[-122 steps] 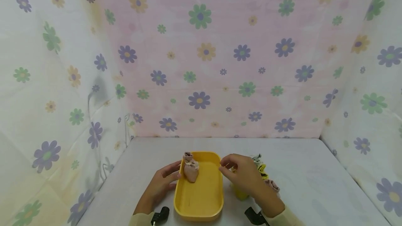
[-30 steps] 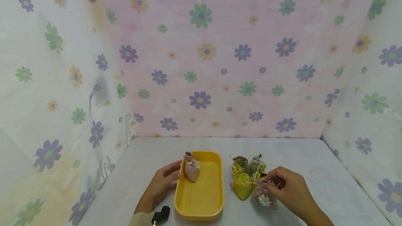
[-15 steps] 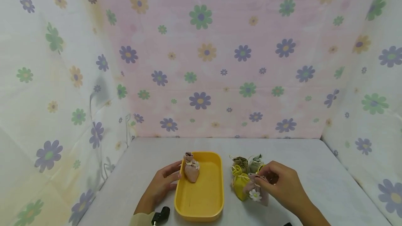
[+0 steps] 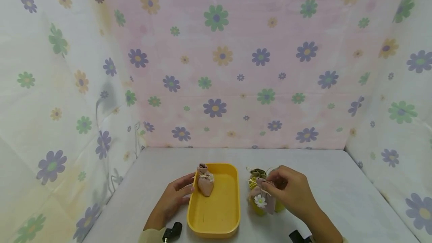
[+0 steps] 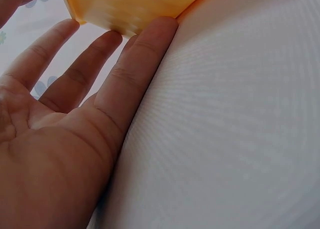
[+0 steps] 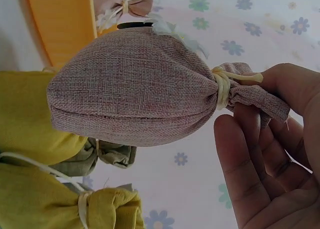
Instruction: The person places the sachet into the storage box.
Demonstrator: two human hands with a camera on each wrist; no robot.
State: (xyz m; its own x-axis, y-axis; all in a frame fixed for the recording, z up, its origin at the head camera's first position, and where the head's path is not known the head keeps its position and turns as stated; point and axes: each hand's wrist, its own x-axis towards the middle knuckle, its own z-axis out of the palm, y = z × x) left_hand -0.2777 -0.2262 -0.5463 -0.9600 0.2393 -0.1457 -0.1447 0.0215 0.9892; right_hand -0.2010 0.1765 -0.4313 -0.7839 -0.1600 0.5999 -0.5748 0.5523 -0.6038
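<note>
A dusty-pink drawstring pouch (image 6: 135, 89) with a white flower hangs from my right hand (image 4: 291, 188), which pinches its gathered neck between thumb and fingers. In the head view this pouch overlaps the yellow and olive pouches behind it. My left hand (image 4: 172, 196) lies along the left side of a yellow tray (image 4: 216, 231), its fairly straight fingertips (image 5: 162, 26) right at the tray's wall. Inside the tray, at its upper left, lies another pink pouch (image 4: 206, 185) with a flower.
Right of the tray stand several pouches: an olive one (image 4: 258, 172) at the back and yellow ones (image 6: 107, 209) in front, partly hidden by the right hand and its pouch. The white table (image 4: 337, 183) reaches back to flowered cloth walls (image 4: 236, 66).
My right hand has left the tray's right side, taken the pink pouch by its neck from the group, and moved it left and upward. The left hand and tray stay put.
</note>
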